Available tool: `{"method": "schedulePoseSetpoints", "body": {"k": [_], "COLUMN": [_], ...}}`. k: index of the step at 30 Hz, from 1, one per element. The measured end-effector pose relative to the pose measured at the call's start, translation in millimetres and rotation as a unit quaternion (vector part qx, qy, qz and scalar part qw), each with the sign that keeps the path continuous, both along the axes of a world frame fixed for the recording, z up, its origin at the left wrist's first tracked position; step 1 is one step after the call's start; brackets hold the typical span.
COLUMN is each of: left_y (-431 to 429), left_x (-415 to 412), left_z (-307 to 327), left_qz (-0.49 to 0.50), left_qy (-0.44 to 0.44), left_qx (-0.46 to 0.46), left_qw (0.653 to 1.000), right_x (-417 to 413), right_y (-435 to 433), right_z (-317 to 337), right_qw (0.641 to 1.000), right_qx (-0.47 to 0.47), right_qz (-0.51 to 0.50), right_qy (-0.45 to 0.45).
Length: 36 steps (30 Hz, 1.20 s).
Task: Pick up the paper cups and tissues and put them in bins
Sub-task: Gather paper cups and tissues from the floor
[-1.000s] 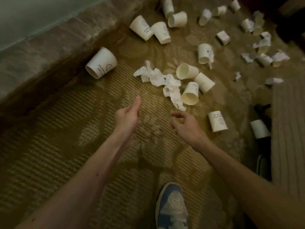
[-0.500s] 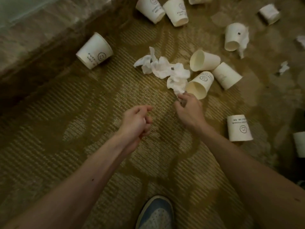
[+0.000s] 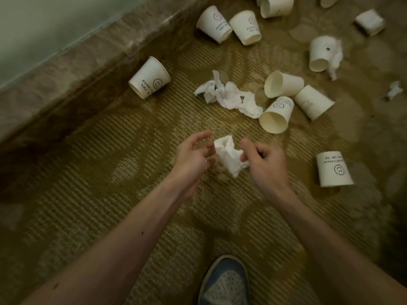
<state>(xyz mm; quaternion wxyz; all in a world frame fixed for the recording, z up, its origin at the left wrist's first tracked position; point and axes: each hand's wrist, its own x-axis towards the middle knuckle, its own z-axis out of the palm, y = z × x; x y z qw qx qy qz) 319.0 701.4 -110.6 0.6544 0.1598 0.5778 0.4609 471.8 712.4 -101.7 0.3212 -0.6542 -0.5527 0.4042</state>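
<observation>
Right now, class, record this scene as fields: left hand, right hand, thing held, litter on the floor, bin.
left hand: fingers loosely spread beside the held tissue; contact unclear
right hand: pinches the held tissue
held tissue: white, crumpled, between the two hands
floor tissue: longer crumpled strip on the carpet, next to some cups
cups: many, white paper, most lying on their sides
shoe: blue, at the bottom edge
bin: none in view

A carpeted indoor room is shown, hotel- or office-like; the exact kind cannot be told. The floor is covered by patterned gold-brown carpet (image 3: 88, 172). A marbled skirting band (image 3: 66, 71) and pale wall (image 3: 44, 25) are seen upper left. Printed paper cups (image 3: 149, 78) are scattered on it.
</observation>
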Motion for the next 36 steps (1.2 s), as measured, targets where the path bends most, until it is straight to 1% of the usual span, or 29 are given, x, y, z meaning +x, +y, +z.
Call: {"method": "schedulePoseSetpoints", "body": {"k": [2, 4, 6, 8, 13, 16, 18, 20, 22, 24, 26, 29, 30, 34, 36], "left_y": [-4, -8, -13, -18, -23, -25, -25, -23, -19, -16, -12, -4, -1, 7, 9], "left_x": [0, 1, 2, 4, -1, -8, -14, -20, -26, -29, -29, -27, -26, -24, -25], "left_z": [6, 14, 23, 32, 33, 25, 15, 4, -4, -9, -13, -14, -14, -10, -9], "left_qz": [-0.010, -0.025, -0.038, -0.039, -0.031, -0.018, 0.015, 0.039, 0.059, 0.055, 0.028, 0.005, 0.003, 0.019, 0.027], "left_qy": [0.014, 0.012, -0.011, -0.038, -0.020, 0.013, 0.049, 0.092, 0.105, 0.103, 0.104, 0.094, 0.090, 0.061, 0.063], "left_qx": [0.007, 0.019, 0.040, 0.056, 0.071, 0.074, 0.060, 0.036, 0.013, 0.005, -0.002, 0.000, -0.001, -0.003, -0.011], "left_qw": [1.000, 0.999, 0.998, 0.997, 0.997, 0.997, 0.997, 0.994, 0.993, 0.993, 0.994, 0.996, 0.996, 0.998, 0.998], "right_x": [-5, -11, -17, -27, -40, -46, -49, -48, -37, -22, -12, -8, -8, -8, -7], "right_y": [-4, -8, -12, -17, -21, -18, -14, -4, 17, 45, 71, 101, 108, 125, 125], "right_z": [9, 18, 24, 25, 21, 19, 15, 13, 10, 5, -2, -13, -17, -32, -36], "right_qw": [0.999, 0.992, 0.982, 0.973, 0.949, 0.938, 0.938, 0.952, 0.972, 0.985, 0.983, 0.962, 0.957, 0.955, 0.950], "right_qx": [-0.032, -0.086, -0.119, -0.129, -0.156, -0.191, -0.216, -0.215, -0.192, -0.160, -0.131, -0.097, -0.094, -0.119, -0.108], "right_qz": [-0.014, -0.014, -0.004, 0.016, 0.055, 0.092, 0.101, 0.101, 0.088, 0.072, 0.080, 0.119, 0.125, 0.120, 0.117], "right_qy": [0.042, 0.089, 0.146, 0.191, 0.268, 0.276, 0.252, 0.196, 0.100, -0.007, -0.102, -0.224, -0.244, -0.243, -0.268]}}
